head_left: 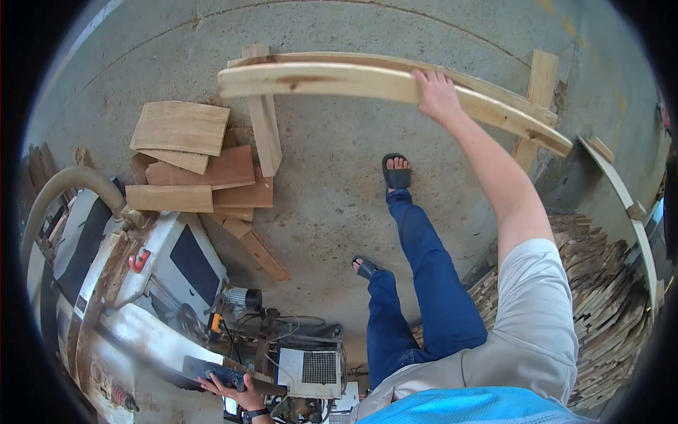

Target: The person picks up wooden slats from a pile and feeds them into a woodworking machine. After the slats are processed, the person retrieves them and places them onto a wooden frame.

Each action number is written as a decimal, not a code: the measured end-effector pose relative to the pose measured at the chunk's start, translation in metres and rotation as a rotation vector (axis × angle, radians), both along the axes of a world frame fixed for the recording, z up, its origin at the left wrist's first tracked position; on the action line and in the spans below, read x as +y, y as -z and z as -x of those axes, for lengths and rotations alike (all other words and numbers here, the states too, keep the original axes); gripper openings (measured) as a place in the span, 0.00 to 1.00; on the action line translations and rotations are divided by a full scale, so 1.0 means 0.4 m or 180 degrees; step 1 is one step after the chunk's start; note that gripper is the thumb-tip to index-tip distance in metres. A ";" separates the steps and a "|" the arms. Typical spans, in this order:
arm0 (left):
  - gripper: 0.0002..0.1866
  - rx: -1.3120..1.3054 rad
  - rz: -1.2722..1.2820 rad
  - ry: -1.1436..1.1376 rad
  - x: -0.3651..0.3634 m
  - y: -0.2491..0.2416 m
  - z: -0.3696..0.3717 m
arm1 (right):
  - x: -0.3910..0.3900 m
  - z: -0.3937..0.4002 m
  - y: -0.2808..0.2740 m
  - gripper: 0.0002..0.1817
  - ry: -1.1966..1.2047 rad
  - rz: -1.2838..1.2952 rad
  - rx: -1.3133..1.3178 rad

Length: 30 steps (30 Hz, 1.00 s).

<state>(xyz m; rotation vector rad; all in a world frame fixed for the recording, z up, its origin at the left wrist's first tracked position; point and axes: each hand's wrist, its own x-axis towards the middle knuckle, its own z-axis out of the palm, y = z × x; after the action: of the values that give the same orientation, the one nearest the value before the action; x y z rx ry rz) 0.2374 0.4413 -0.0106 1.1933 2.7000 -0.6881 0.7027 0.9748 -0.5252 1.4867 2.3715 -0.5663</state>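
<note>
My right hand [439,95], arm stretched forward, has its fingers wrapped over the top edge of a long pale wooden board [332,79]. A dark knot patch marks the board's left part. Behind it runs another long board [487,83], and an upright timber piece [265,131] stands under the left end. Low at the left, my left hand [236,393], with a black band at the wrist, is closed around the edge of a dark flat block [212,371] beside the machine's metal bed. Part of its grip is hidden by the block.
A dusty white machine [166,261] with a thick hose [67,180] stands at left. Stacked wooden pieces [180,127] lie beside it. A motor [244,299] and a gridded box [318,367] are near my legs. Many thin wood strips [600,304] are piled at right.
</note>
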 end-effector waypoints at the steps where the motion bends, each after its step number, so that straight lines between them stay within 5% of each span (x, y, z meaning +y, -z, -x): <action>1: 0.56 0.0020 0.0013 -0.0026 0.001 0.001 -0.002 | 0.050 0.001 0.016 0.41 -0.0034 -0.0073 -0.0011; 5: 0.55 -0.0076 -0.0092 0.0120 -0.009 -0.005 0.011 | 0.193 0.002 0.122 0.47 -0.0011 0.0728 -0.0119; 7: 0.56 -0.0071 0.0048 0.0138 -0.008 -0.009 0.008 | 0.236 -0.031 0.245 0.58 0.0105 0.1760 0.0480; 10: 0.56 -0.0047 0.0096 -0.0020 0.017 -0.009 -0.012 | 0.256 -0.004 0.171 0.59 0.0643 0.2611 -0.0031; 13: 0.56 -0.0073 0.0041 -0.0005 0.013 -0.002 -0.009 | 0.235 0.038 0.115 0.53 -0.0262 0.1815 -0.0751; 19: 0.55 -0.0022 0.0104 0.0108 0.007 -0.007 -0.005 | 0.001 -0.002 0.096 0.39 -0.0270 0.0159 0.0002; 23: 0.53 0.0018 0.0120 0.0287 0.016 -0.006 -0.003 | -0.113 -0.008 0.133 0.37 -0.0073 -0.0051 -0.0018; 25: 0.51 -0.0002 0.0004 0.0350 0.004 -0.003 0.002 | -0.123 0.003 0.111 0.36 -0.0240 0.0547 -0.0274; 30: 0.52 -0.0038 0.0062 0.0245 0.029 -0.012 -0.014 | -0.273 -0.001 -0.071 0.40 -0.0194 0.1120 -0.0245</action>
<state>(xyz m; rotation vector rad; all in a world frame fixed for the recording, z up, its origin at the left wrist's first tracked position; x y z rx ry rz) 0.2431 0.4528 -0.0056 1.2982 2.6438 -0.7131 0.7030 0.8658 -0.4969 1.2529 2.1156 -0.8441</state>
